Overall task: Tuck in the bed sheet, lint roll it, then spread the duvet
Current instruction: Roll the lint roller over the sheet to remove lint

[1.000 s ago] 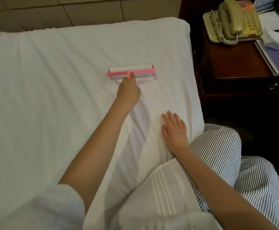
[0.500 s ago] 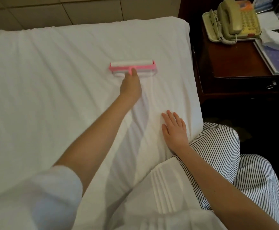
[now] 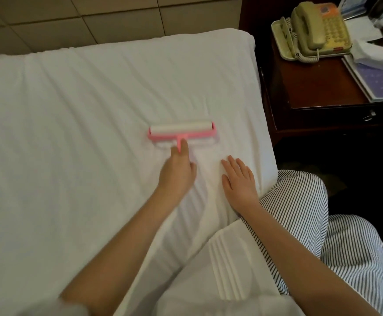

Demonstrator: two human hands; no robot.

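On the white bed sheet (image 3: 72,133), the lint roller (image 3: 182,131) now lies nearer the person than half a second ago.
The left hand (image 3: 177,172) grips its pink handle, forefinger laid along it. The right hand (image 3: 239,181) has not shifted: flat on the sheet with fingers spread, near-right of the roller and close to the bed's right edge. Wide sheet runs left and far, up to the panelled wall (image 3: 117,19). Past the right edge, a dark tabletop (image 3: 318,87) bears a telephone (image 3: 311,30).

White short-sleeve top (image 3: 208,290) w/ pleated front, blk/wht pinstriped legwear (image 3: 357,247)
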